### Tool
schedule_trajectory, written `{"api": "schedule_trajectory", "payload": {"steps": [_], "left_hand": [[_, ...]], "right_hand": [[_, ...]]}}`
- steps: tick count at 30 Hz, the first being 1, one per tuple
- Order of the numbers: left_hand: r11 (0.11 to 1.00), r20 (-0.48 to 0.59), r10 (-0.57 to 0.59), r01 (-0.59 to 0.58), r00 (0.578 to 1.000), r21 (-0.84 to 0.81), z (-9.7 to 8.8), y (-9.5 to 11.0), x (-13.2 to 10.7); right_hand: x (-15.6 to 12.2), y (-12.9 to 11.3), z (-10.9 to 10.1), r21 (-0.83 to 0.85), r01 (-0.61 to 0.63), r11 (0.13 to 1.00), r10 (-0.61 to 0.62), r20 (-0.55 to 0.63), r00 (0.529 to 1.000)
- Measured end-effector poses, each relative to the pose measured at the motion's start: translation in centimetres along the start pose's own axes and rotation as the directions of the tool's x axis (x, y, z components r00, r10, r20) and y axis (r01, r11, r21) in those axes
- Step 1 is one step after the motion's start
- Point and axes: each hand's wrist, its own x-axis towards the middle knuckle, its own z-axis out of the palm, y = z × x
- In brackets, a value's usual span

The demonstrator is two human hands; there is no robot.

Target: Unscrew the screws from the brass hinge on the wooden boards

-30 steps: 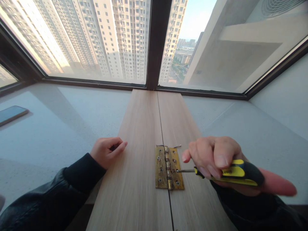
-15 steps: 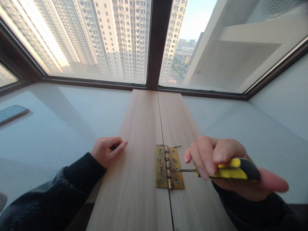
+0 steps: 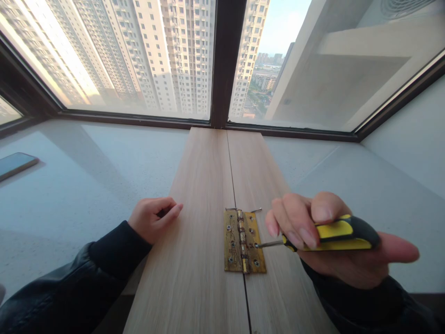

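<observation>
We see the right hand with its grip closed around a yellow-and-black screwdriver, one finger extended past the butt. The tip meets the brass-coloured hinge at the third hole from the far end of its right leaf. The hinge lies open across the seam between two pale wood boards; we note a slender screw at its far edge. The left hand, its grip loosely clenched, rests by the left board's outer edge. Farther left, we find a phone lying on the white sill.
</observation>
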Motion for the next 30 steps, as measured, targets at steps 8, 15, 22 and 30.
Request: {"api": "schedule_trajectory", "payload": {"steps": [8,15,22,30], "left_hand": [[1.000,0.010,-0.010,0.010,1.000,0.011,0.0,0.0,0.0],[1.000,-0.005,0.005,-0.005,1.000,0.020,0.0,0.1,0.0],[1.000,-0.002,0.006,-0.006,1.000,0.018,0.0,0.1,0.0],[1.000,0.001,-0.006,0.006,1.000,0.009,0.0,-0.1,-0.1]], "right_hand": [[-0.1,0.0,1.2,0.018,-0.048,0.999,0.050,-0.136,0.990],[-0.5,0.5,-1.0,-0.078,0.031,0.996,-0.037,-0.067,0.997],[0.2,0.3,1.0,0.211,-0.092,0.973,0.100,-0.027,0.995],[-0.1,0.0,0.5,-0.018,-0.032,0.999,0.028,-0.190,0.981]]}}
